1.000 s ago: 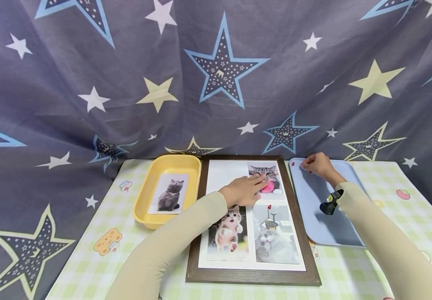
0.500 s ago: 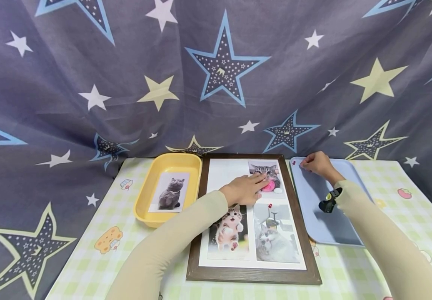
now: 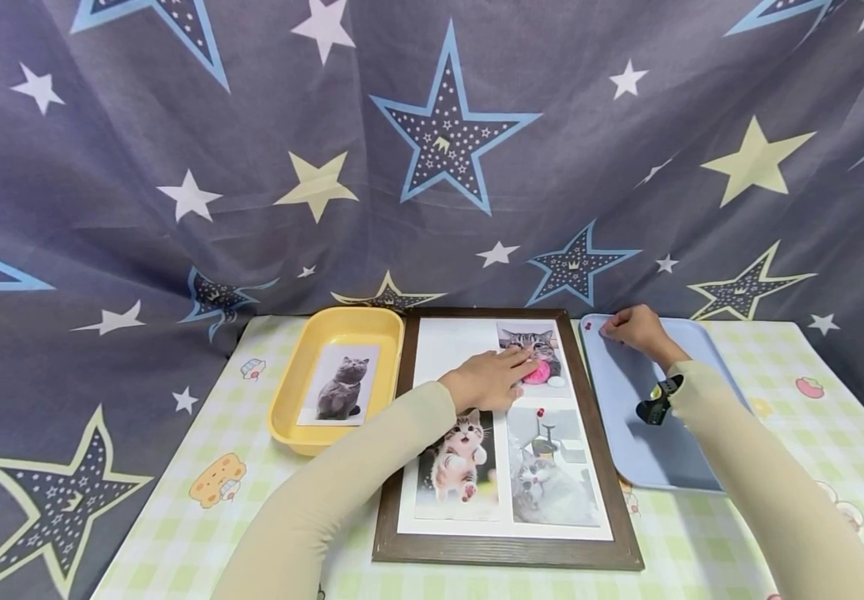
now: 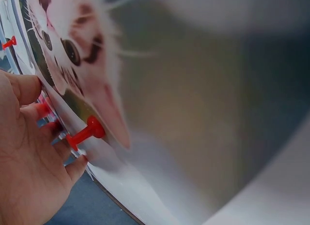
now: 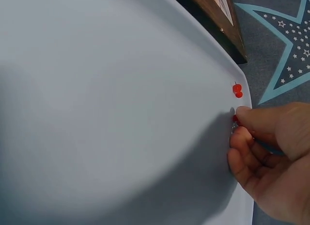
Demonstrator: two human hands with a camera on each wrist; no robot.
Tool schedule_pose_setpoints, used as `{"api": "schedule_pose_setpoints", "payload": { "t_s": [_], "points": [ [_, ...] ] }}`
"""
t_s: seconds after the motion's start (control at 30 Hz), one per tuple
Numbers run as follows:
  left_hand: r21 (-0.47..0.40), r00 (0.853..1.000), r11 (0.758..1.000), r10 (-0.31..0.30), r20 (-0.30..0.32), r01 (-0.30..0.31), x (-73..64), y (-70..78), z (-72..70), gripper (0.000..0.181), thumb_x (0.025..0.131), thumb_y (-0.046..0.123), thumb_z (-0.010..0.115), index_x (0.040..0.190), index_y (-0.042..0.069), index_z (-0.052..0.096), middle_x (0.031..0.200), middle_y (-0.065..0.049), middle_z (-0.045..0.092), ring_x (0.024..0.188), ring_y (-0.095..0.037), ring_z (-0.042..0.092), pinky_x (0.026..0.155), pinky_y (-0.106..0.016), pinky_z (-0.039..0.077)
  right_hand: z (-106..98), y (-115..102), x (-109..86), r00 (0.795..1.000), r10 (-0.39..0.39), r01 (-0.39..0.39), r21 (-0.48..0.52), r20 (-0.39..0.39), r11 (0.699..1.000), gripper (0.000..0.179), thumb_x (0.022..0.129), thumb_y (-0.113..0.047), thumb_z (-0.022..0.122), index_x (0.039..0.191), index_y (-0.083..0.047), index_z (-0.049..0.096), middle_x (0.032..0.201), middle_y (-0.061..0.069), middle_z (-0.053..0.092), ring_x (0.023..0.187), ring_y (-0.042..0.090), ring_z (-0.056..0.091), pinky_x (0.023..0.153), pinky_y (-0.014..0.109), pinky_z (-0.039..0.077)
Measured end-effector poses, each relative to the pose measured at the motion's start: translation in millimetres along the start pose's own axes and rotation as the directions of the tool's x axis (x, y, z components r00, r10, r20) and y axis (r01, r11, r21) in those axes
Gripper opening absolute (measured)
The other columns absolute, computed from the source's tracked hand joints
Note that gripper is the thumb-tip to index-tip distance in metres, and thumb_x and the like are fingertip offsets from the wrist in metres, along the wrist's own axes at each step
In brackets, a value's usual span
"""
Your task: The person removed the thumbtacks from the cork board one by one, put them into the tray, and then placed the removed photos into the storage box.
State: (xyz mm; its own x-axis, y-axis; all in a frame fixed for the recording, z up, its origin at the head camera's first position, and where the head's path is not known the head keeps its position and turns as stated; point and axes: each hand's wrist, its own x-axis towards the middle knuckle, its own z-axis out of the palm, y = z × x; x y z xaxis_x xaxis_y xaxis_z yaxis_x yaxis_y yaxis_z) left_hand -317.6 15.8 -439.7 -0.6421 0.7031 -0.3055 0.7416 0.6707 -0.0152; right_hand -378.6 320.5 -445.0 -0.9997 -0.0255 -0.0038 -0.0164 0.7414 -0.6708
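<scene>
My left hand [image 3: 486,382] lies with its fingers extended across a photo of a tabby cat with a pink ball [image 3: 544,371], at the upper right of a brown-framed white board [image 3: 446,346]. Below it are a kitten photo [image 3: 457,475] and a pale cat photo [image 3: 555,475] with a red push pin [image 3: 540,412] at its top. Another red push pin [image 4: 87,132] stands in the kitten photo in the left wrist view. Over the far left corner of a blue tray [image 3: 656,450], my right hand [image 3: 636,327] pinches a red push pin [image 5: 236,118] between thumb and fingers.
Another red push pin [image 5: 237,89] lies in the tray's corner beside my right fingertips. Left of the board, a yellow basin [image 3: 282,408] holds a photo of a grey cat [image 3: 342,387]. Behind the checked tablecloth [image 3: 177,542] hangs a dark star-patterned curtain [image 3: 252,125].
The view has shifted very slightly. Both hands stay in nearly the same places, the left on the tabby photo and the right at the tray's far corner.
</scene>
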Motion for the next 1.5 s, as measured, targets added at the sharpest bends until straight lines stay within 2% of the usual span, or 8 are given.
{"api": "schedule_pose_setpoints", "payload": {
  "t_s": [0.13, 0.43, 0.73, 1.1, 1.5],
  "points": [
    [0.001, 1.000, 1.000, 0.000, 0.000, 0.000, -0.4, 0.4, -0.6, 0.060, 0.111, 0.037, 0.028, 0.166, 0.025, 0.006, 0.174, -0.001, 0.000, 0.161, -0.020, 0.003, 0.130, -0.040, 0.016, -0.4, -0.5, -0.2, 1.000, 0.007, -0.008, 0.017, 0.017, 1.000, 0.023, 0.091, -0.005, 0.072, 0.097, 0.017, 0.070, 0.062, -0.010, 0.060, 0.061, 0.005, 0.052, 0.055, 0.021, 0.047],
    [0.005, 1.000, 1.000, 0.005, -0.003, -0.005, -0.8, 0.9, -0.9, 0.060, 0.111, 0.036, 0.028, 0.166, 0.024, 0.007, 0.174, -0.001, 0.001, 0.161, -0.020, 0.004, 0.130, -0.041, 0.016, -2.4, -1.9, 0.9, 0.995, 0.076, -0.079, 0.042, 0.058, 0.996, 0.023, 0.093, -0.007, 0.070, 0.099, 0.015, 0.069, 0.062, -0.010, 0.058, 0.062, 0.006, 0.052, 0.057, 0.022, 0.049],
    [0.001, 1.000, 1.000, -0.002, -0.003, 0.002, -0.3, 1.0, -0.2, 0.060, 0.111, 0.036, 0.028, 0.166, 0.025, 0.007, 0.174, 0.000, 0.000, 0.161, -0.019, 0.004, 0.130, -0.040, 0.016, -2.2, -2.3, 0.5, 0.995, 0.074, -0.079, 0.077, 0.071, 0.994, 0.020, 0.095, -0.007, 0.068, 0.095, 0.013, 0.066, 0.060, -0.009, 0.057, 0.060, 0.005, 0.052, 0.056, 0.022, 0.049],
    [0.001, 1.000, 1.000, 0.000, -0.004, 0.000, 1.1, 0.3, 1.1, 0.060, 0.111, 0.036, 0.029, 0.166, 0.024, 0.007, 0.174, -0.001, 0.000, 0.161, -0.020, 0.003, 0.130, -0.041, 0.016, -2.2, -3.2, 1.5, 0.994, 0.070, -0.077, 0.080, 0.079, 0.994, 0.028, 0.097, -0.007, 0.064, 0.107, 0.020, 0.066, 0.065, -0.006, 0.061, 0.063, 0.006, 0.053, 0.056, 0.023, 0.050],
    [-0.012, 1.000, 1.000, -0.004, -0.001, 0.004, 0.5, 0.6, 1.2, 0.061, 0.111, 0.036, 0.029, 0.166, 0.025, 0.007, 0.174, 0.000, -0.002, 0.161, -0.020, 0.002, 0.131, -0.041, 0.015, -2.1, -4.2, 0.5, 0.992, 0.106, -0.111, 0.078, 0.066, 0.991, 0.029, 0.099, -0.009, 0.061, 0.108, 0.019, 0.066, 0.065, -0.005, 0.060, 0.064, 0.007, 0.053, 0.058, 0.023, 0.050]
  ]
}}
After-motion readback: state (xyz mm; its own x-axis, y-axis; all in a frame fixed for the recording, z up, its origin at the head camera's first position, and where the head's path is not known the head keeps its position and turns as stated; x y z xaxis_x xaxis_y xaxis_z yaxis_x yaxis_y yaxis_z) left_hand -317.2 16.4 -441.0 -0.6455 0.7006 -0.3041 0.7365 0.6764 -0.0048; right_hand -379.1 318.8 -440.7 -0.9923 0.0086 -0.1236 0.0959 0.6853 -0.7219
